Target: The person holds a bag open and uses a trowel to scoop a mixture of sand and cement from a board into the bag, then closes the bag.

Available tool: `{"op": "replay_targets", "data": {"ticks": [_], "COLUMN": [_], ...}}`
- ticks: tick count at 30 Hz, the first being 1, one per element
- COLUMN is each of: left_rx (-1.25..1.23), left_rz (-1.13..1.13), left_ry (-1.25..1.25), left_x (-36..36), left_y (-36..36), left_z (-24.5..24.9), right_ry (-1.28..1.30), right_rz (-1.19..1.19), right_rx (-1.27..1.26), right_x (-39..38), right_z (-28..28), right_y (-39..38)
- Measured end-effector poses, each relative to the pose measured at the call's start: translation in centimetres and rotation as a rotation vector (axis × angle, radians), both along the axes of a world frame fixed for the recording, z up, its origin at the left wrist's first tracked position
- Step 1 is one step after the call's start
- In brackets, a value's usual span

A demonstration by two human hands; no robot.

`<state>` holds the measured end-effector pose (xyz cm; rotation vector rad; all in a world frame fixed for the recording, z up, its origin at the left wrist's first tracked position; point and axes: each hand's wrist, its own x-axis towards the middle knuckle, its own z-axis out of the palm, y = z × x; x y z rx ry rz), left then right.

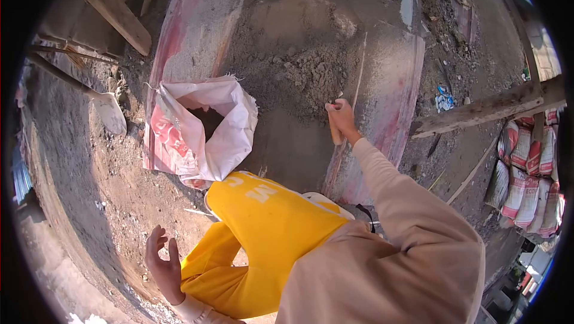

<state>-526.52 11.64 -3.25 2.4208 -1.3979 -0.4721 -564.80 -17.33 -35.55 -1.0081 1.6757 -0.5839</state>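
Observation:
My right hand (342, 119) is closed around a wooden-handled tool (336, 134), whose far end meets a heap of wet grey mortar (317, 75). Most of that tool's head is hidden. An open white and red sack (236, 126) stands left of the mortar, with dark material inside. My left hand (164, 264) hangs at the lower left beside my yellow trousers (269, 216), fingers apart and slightly curled, holding nothing.
A shovel (109, 113) lies at the left near wooden planks (113, 10). Reddish-white boards (391, 108) flank the mortar. To the right are a wooden beam (478, 114) and stacked filled sacks (529, 180). Gravelly ground (113, 192) spreads at the lower left.

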Motion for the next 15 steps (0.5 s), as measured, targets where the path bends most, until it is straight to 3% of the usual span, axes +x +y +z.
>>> {"op": "replay_targets", "data": {"ticks": [2, 5, 9, 12, 14, 15], "left_rx": [-0.034, -0.071, -0.056, -0.066, -0.062, -0.056], "left_rz": [0.042, 0.048, 0.035, 0.049, 0.064, 0.079], "left_ry": [-0.010, -0.030, -0.027, -0.017, -0.017, -0.020], "left_x": [0.4, 0.3, 0.1, 0.7, 0.8, 0.8], "left_y": [0.0, -0.6, -1.1, -0.7, -0.6, -0.5], "left_z": [0.2, 0.4, 0.7, 0.5, 0.7, 0.8], "right_ry": [0.517, 0.532, 0.523, 0.332, -0.206, -0.563], "right_rz": [0.011, 0.125, 0.105, -0.020, -0.132, -0.259], "right_rx": [-0.444, -0.248, -0.163, -0.206, -0.004, -0.054], "right_x": [0.1, 0.2, 0.1, -1.4, -3.4, -5.7], "right_z": [0.1, 0.4, -1.8, -1.6, 0.7, 0.8], "right_y": [-0.7, -2.3, -3.8, -3.9, -4.2, -4.8]}}
